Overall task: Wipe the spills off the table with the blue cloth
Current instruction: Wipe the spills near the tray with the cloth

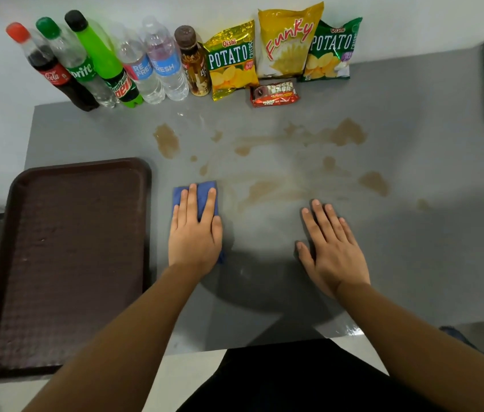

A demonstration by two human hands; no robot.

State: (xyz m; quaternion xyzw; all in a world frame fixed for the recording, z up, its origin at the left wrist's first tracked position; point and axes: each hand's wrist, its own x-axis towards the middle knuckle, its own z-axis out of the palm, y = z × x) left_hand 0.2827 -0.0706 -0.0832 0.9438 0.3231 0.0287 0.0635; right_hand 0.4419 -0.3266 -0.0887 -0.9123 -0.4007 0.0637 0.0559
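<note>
Most spills (264,190) lie at 1 o'clock from the left hand (194,233), whose fingers (190,200) press flat on the blue cloth (205,193). Right hand (330,248) rests splayed, empty, on the counter (413,248).

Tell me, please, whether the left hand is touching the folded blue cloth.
Touching: the head view shows the left hand pressed flat on the folded blue cloth, fingers spread over it.

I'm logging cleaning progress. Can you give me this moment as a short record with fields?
cloth: blue cloth flat on grey table, under left hand
right hand: right hand flat on table, holding nothing
spills: brown spills remain beyond the hands, across the middle
tray: brown tray left of cloth, nothing on it
back row: bottles and snack bags
</note>
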